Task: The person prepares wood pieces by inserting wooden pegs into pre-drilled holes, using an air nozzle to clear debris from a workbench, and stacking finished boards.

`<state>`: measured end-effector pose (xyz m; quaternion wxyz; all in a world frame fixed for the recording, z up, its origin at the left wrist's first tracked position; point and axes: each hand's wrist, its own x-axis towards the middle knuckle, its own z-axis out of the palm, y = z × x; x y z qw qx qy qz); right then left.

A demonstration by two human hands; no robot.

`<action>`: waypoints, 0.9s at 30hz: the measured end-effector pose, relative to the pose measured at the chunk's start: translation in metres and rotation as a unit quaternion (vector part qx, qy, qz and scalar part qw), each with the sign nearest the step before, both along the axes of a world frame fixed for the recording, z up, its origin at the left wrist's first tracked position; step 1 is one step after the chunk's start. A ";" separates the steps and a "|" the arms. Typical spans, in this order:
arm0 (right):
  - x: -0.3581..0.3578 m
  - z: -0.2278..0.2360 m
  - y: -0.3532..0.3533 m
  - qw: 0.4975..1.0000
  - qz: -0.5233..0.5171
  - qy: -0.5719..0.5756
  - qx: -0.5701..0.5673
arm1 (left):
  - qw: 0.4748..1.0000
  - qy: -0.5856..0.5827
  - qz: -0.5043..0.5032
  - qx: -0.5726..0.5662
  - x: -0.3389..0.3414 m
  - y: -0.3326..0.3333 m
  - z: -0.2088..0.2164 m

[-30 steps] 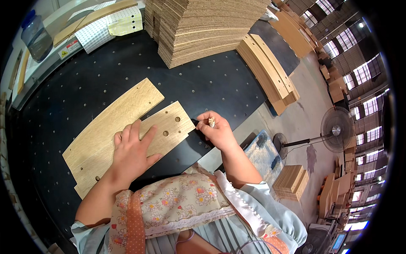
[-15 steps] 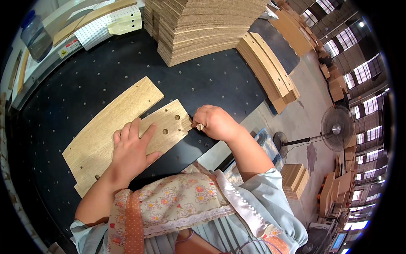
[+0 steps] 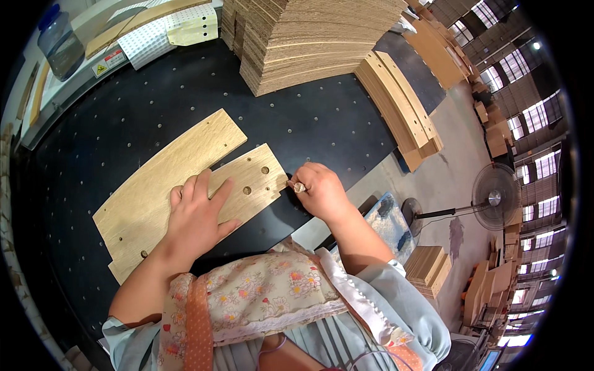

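Two light wood-grain panels lie side by side on the black worktable: a curved-edged panel (image 3: 164,161) and, nearer me, a panel with drilled holes (image 3: 238,173). My left hand (image 3: 197,213) rests flat on the nearer panel, fingers spread. At that panel's right end, my right hand (image 3: 322,193) is closed round a small crumpled pale wad (image 3: 299,187), whose end pokes out of the fist. What material the wad is I cannot tell. The fingertips are right beside the panel's end edge, partly hidden by the hand.
A tall stack of boards (image 3: 309,49) stands at the table's far side. Beside it, long drilled wood strips (image 3: 399,105) are piled at the right edge. A blue-capped bottle (image 3: 60,46) stands far left. On the floor are a fan (image 3: 495,198) and a short board stack (image 3: 427,269).
My right hand has shifted slightly down along the panel's end edge, still gripping the wad. My left hand stays on the panel. The whole view has shifted a little.
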<state>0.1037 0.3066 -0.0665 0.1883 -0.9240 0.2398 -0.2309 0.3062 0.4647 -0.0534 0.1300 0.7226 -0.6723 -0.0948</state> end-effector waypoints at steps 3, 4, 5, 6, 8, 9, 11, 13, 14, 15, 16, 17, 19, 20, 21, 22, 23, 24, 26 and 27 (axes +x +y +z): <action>0.002 -0.010 0.014 0.999 0.020 -0.008 -0.026 | 1.000 -0.006 0.008 0.006 0.000 0.001 0.000; 0.002 -0.012 0.017 1.000 0.001 -0.002 0.006 | 1.000 -0.003 0.006 0.008 0.000 0.001 0.001; -0.001 -0.009 0.019 0.998 -0.028 -0.041 0.030 | 1.000 0.000 0.004 0.011 0.000 0.000 0.002; -0.005 -0.008 0.021 0.994 -0.053 -0.078 0.060 | 1.000 0.004 0.006 0.018 0.000 0.002 0.002; -0.005 0.001 0.020 0.986 -0.117 -0.087 0.078 | 1.000 0.001 0.008 0.013 0.000 0.002 -0.001; -0.004 0.000 0.017 0.988 -0.113 -0.082 0.059 | 1.000 -0.003 0.004 0.006 0.000 -0.001 0.000; 0.001 -0.007 0.015 0.992 -0.104 -0.074 0.020 | 1.000 -0.023 0.003 -0.005 0.001 0.001 -0.002; 0.004 -0.010 0.017 0.993 -0.102 -0.054 0.001 | 0.999 -0.030 0.001 -0.014 0.000 0.002 -0.005; 0.004 -0.008 0.018 0.993 -0.109 -0.036 -0.006 | 0.999 -0.030 -0.004 -0.018 0.000 0.000 -0.005; 0.006 -0.007 0.020 0.993 -0.115 -0.020 -0.011 | 0.999 -0.031 -0.008 -0.021 0.001 -0.001 -0.005; 0.008 -0.007 0.022 0.996 -0.086 -0.015 0.003 | 1.000 -0.025 -0.001 -0.005 0.000 -0.001 -0.003; 0.009 -0.006 0.025 0.998 -0.058 -0.010 0.016 | 1.000 -0.019 0.007 0.012 0.000 0.000 -0.001; 0.008 -0.005 0.028 0.997 -0.039 -0.040 0.056 | 1.000 -0.008 0.009 0.022 -0.001 -0.001 0.002; 0.006 -0.006 0.028 0.992 -0.046 -0.075 0.086 | 1.000 -0.006 0.007 0.020 -0.001 -0.001 0.002; 0.006 -0.007 0.029 0.985 -0.049 -0.110 0.120 | 1.000 -0.005 0.009 0.021 -0.001 0.001 0.002; 0.002 -0.003 0.027 0.979 -0.092 -0.119 0.140 | 1.000 0.000 0.009 0.015 -0.001 0.002 0.001; 0.001 0.002 0.024 0.967 -0.121 -0.139 0.176 | 1.000 0.004 0.009 0.009 0.000 0.001 -0.001; -0.002 -0.001 0.021 0.954 -0.131 -0.163 0.215 | 1.000 0.007 0.004 0.003 0.000 0.000 -0.001; -0.006 -0.008 0.018 0.934 -0.139 -0.190 0.268 | 1.000 0.002 0.006 0.002 0.000 0.001 0.000; -0.005 -0.012 0.018 0.930 -0.133 -0.192 0.285 | 1.000 0.000 0.011 0.004 0.001 0.003 -0.001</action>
